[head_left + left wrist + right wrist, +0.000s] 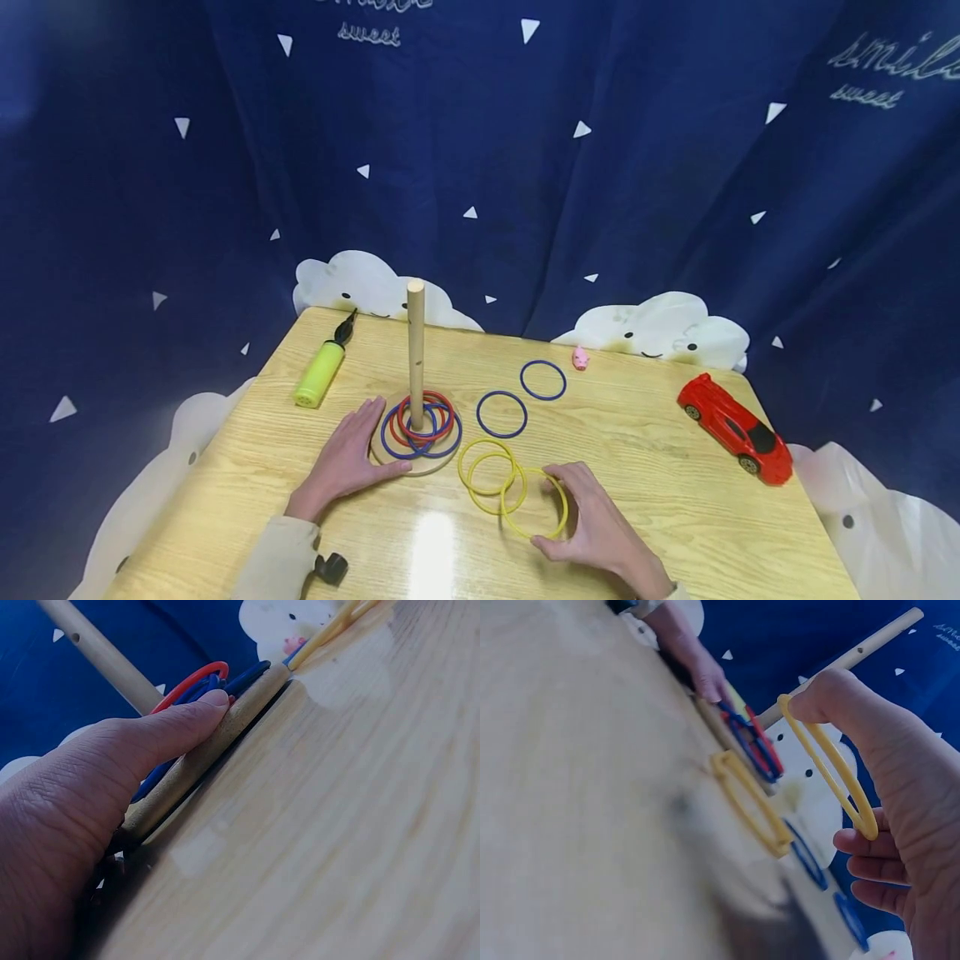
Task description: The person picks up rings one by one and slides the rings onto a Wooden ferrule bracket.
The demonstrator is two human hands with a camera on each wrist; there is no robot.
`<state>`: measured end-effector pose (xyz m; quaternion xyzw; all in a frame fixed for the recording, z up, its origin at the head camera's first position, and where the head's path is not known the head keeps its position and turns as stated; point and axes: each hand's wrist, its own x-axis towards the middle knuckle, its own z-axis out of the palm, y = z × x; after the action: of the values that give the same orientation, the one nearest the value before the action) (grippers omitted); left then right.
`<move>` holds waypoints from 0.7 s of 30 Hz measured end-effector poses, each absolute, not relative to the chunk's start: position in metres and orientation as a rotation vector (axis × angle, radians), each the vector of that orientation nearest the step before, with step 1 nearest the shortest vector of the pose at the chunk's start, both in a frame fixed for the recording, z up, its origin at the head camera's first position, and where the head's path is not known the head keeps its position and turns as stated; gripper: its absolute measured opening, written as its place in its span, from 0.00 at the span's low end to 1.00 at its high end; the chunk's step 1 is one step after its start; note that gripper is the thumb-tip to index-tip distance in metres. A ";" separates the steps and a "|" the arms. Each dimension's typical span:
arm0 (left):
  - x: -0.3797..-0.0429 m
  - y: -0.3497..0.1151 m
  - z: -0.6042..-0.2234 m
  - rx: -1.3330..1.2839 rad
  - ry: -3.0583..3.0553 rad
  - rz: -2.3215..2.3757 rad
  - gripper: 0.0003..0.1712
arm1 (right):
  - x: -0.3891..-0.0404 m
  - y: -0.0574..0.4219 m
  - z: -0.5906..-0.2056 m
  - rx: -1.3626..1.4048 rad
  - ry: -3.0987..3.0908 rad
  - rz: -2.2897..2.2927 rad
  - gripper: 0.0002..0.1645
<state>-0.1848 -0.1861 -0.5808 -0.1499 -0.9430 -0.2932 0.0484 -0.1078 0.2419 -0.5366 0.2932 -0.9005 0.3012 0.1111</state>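
Note:
A wooden peg (416, 358) stands upright on a round base (427, 472), with red rings (452, 406) and blue rings (458, 444) lying around its foot. My left hand (347, 458) rests at the base's near left edge, its fingers fairly straight along the side. In the left wrist view, the thumb (176, 731) lies over the base's rim. With thumb and fingertips at opposite sides, my right hand (596, 521) holds a yellow ring (840, 765) above the table. Two more yellow rings (460, 467) lie overlapping between the base and that hand.
Two blue rings (502, 392) lie beyond the yellow ones. A small pink pig figure (580, 358) sits near the table's back edge. At the right is a red toy car (738, 433); a yellow-green hand pump (321, 375) lies at the back left. A dark blue curtain (480, 150) hangs behind.

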 end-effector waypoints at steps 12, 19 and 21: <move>-0.186 -0.188 -0.584 -0.451 -2.882 -0.889 0.76 | -0.148 0.227 -0.518 0.942 -2.557 0.962 0.52; -0.186 -0.187 -0.584 -0.447 -2.891 -0.881 0.76 | -0.175 0.216 -0.501 0.946 -2.549 0.953 0.53; -0.186 -0.187 -0.583 -0.447 -2.893 -0.877 0.76 | -0.182 0.212 -0.494 0.956 -2.548 0.950 0.53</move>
<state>-0.1857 -0.1872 -0.5832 -0.1460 -0.9458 -0.2868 0.0427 -0.1816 0.2122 -0.4939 0.3288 -0.8766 0.3267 0.1291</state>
